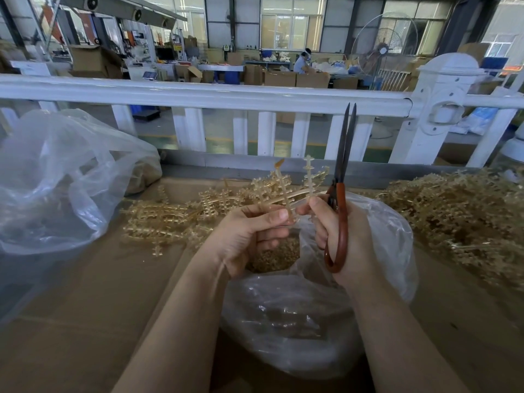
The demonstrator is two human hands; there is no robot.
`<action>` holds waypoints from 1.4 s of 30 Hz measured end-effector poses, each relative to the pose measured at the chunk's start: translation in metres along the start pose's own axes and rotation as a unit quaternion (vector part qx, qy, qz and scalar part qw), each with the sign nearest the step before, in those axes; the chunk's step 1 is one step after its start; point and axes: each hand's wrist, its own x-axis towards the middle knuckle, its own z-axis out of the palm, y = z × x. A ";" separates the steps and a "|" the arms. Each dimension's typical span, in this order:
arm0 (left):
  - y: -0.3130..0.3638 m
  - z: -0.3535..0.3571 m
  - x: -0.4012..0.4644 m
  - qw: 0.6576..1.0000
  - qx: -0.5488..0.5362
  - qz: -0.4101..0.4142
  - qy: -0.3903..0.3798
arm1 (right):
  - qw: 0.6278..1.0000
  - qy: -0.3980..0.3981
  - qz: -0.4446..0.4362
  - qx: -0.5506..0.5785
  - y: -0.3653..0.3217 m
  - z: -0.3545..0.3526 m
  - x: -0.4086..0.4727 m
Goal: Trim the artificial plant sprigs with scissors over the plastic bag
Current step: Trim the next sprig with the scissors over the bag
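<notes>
My left hand point(249, 236) pinches the stem of a pale tan plastic sprig point(283, 188) between thumb and fingers, the sprig standing upright. My right hand point(340, 231) grips red-handled scissors point(341, 194), their dark blades nearly closed and pointing up. The thumb and forefinger of that hand also pinch a second sprig point(309, 177). Both hands hover over an open clear plastic bag point(377, 239) with tan trimmings point(278, 256) visible inside it.
Cut sprigs point(170, 219) lie in a loose heap on the cardboard-covered table point(85, 293) left of centre. A big tangled pile of sprigs point(465, 217) fills the right. Another clear bag point(56, 180) bulges at the left. A white railing point(226, 97) runs behind.
</notes>
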 end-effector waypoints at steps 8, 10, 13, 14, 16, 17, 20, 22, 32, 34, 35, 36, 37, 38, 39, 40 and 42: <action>0.001 0.003 0.000 0.999 -0.032 0.023 0.015 | 0.999 -0.001 -0.004 -0.045 0.002 0.000 0.001; 0.001 0.003 -0.001 0.999 -0.034 0.024 0.006 | 0.998 0.004 -0.013 -0.056 0.003 0.001 0.001; 0.002 0.003 -0.001 1.000 -0.022 0.012 -0.002 | 0.997 0.001 -0.023 -0.076 0.005 0.002 0.003; 0.002 0.003 -0.001 1.000 -0.013 0.005 -0.005 | 0.997 0.001 -0.023 -0.080 0.006 0.001 0.003; 0.002 0.003 -0.002 1.000 0.005 -0.007 -0.013 | 0.997 0.004 -0.018 -0.073 0.007 0.001 0.003; 0.002 0.002 -0.002 1.000 0.006 -0.010 -0.015 | 0.998 0.006 -0.016 -0.069 0.006 0.001 0.002; 0.002 0.001 -0.003 1.000 -0.021 -0.009 -0.016 | 0.997 0.021 -0.010 -0.072 0.005 0.002 0.001; 0.001 0.000 -0.003 0.999 -0.032 -0.006 -0.020 | 0.995 0.042 0.000 -0.090 0.006 0.003 0.003; 0.000 0.001 -0.001 0.999 -0.042 0.000 -0.008 | 0.986 0.082 0.027 -0.146 0.010 0.003 0.005; 0.001 0.000 -0.002 0.998 -0.057 -0.008 -0.014 | 0.985 0.087 0.034 -0.143 0.010 0.003 0.005; 0.001 -0.001 -0.002 0.998 -0.063 -0.012 -0.019 | 0.985 0.092 0.039 -0.139 0.009 0.003 0.005; 0.001 -0.002 -0.002 0.997 -0.064 -0.017 -0.025 | 0.986 0.095 0.042 -0.134 0.009 0.002 0.005; 0.002 -0.002 -0.003 0.998 -0.061 -0.023 -0.028 | 0.986 0.096 0.042 -0.129 0.008 0.002 0.005; 0.003 -0.002 -0.003 0.998 -0.054 -0.030 -0.027 | 0.987 0.093 0.040 -0.127 0.008 0.002 0.005; 0.003 -0.002 -0.004 0.998 -0.044 -0.040 -0.025 | 0.987 0.091 0.038 -0.130 0.008 0.003 0.004; 0.003 -0.001 -0.004 0.998 -0.032 -0.049 -0.022 | 0.987 0.089 0.036 -0.133 0.008 0.003 0.004; 0.003 -0.001 -0.005 0.998 -0.014 -0.061 -0.016 | 0.987 0.090 0.037 -0.131 0.008 0.003 0.003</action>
